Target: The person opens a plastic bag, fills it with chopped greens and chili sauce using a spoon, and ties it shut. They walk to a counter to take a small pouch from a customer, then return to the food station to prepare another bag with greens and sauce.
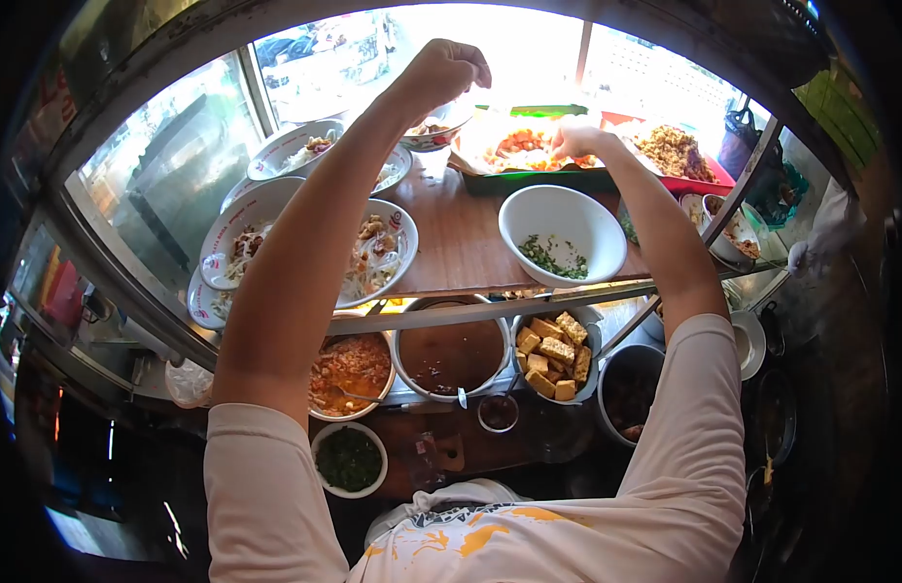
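My left hand (451,73) is raised over a bowl (433,139) at the back of the wooden shelf. Its fingers are curled closed, and anything inside them is hidden. To the right, my right hand (577,139) reaches down into a green-edged tray (538,182) of chopped orange-red food (519,144). The fingers look pressed together at the food's surface; glare hides what they grip. A large white bowl (563,219) with chopped green herbs (551,257) in the bottom stands below my right hand, in front of the tray.
A red tray (725,185) holds brown crumbly food. Several bowls of noodles (373,255) crowd the left shelf. Below the metal rail (451,316) are red stew (346,369), brown broth (449,355), fried tofu (553,355) and greens (349,462). A slanted frame post (747,175) rises at right.
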A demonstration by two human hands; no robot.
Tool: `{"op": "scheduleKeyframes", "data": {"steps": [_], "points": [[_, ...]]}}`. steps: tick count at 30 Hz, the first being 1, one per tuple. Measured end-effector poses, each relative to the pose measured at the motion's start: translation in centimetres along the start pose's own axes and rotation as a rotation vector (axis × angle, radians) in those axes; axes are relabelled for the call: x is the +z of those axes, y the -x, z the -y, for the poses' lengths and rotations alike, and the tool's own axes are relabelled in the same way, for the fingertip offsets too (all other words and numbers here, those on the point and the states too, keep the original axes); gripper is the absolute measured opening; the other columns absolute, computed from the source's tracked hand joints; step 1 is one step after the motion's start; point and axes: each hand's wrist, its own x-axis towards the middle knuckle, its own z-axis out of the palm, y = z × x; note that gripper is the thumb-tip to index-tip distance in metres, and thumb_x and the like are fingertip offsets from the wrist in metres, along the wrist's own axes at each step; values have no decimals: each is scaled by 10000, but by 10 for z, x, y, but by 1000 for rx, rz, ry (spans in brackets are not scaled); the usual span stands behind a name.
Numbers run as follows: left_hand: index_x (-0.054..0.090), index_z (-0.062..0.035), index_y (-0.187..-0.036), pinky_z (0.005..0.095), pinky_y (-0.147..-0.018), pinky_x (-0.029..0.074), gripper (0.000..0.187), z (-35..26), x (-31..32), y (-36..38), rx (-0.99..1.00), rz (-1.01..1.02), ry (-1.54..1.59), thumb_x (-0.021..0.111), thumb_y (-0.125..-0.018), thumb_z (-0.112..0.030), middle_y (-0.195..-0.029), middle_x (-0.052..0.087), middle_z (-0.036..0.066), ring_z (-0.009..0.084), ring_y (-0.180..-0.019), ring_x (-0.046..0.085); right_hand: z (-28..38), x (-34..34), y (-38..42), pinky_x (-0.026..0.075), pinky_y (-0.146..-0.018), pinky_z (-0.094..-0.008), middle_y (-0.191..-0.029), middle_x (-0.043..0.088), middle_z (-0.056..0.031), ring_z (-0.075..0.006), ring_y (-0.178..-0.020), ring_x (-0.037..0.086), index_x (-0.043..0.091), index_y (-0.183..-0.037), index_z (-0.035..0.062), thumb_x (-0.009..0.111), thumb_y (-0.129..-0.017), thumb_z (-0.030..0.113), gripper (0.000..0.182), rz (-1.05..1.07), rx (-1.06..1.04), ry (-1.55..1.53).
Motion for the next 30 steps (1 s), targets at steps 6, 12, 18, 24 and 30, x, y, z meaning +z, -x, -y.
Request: {"op": "scheduleKeyframes", "data": {"steps": [6,12,18,24,30], "points": [[738,-55,-724,343,-742,500,188,3,4,3,107,-207,-362,552,-716,-22,-734,660,123,231,-701,625,-8,12,-9,501,-647,-342,-757,692,-77,-183,-700,639,731,-873,95,716,-753,166,141,104,87,-138],[753,-33,-757,325,-806,505,221,7,7,0,-37,-19,-342,543,-785,-96,-808,711,178,263,-807,671,-21,9,-22,517,-680,-365,-837,702,-103,-209,-757,664,708,-916,81,637,-797,88,140,-195,38,-172],[764,-73,-750,348,-747,528,174,-11,11,-3,-216,6,-558,605,-783,-133,-779,703,182,278,-772,676,-4,3,-16,518,-835,-364,-990,714,-82,-259,-970,663,734,-960,208,643,-764,30,280,-300,106,-54],[717,-82,-729,371,-745,539,116,8,25,-9,-149,-38,-586,616,-728,-26,-807,703,151,275,-757,678,26,2,-9,529,-731,-316,-832,725,-108,-197,-805,679,772,-948,139,581,-763,18,292,-159,21,-412],[707,-61,-785,348,-696,540,166,18,30,-18,-128,-57,-433,557,-734,-12,-859,707,136,244,-741,677,22,-15,2,451,-541,-258,-764,701,-86,-111,-621,587,767,-941,70,628,-738,3,255,21,71,-557]]}}
